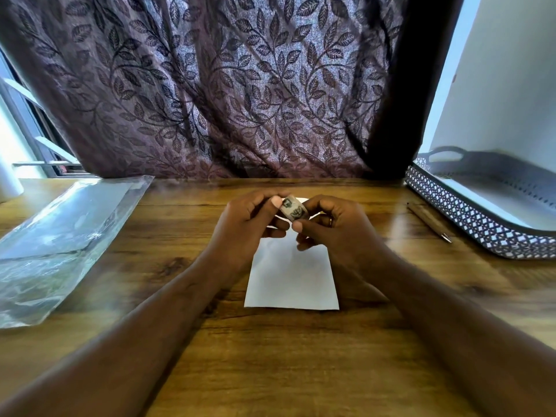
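Both grips are clamped on a small pale roll of leaf-printed paper tape [294, 209], the left hand [249, 225] and right hand [334, 228] pinching it just above the far end of a smooth white rectangular paper sheet [291, 278] lying flat on the glossy wood-grain counter [210, 341]. No strip looks peeled free yet; taping seems barely begun.

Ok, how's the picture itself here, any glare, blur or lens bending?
Head view: daylight glares off the bag and tray; the table shows sheen by the pen; the wide lens bows the curtain at the sides; the roll, pinched by left hand and right hand, looks soft, its print unreadable.
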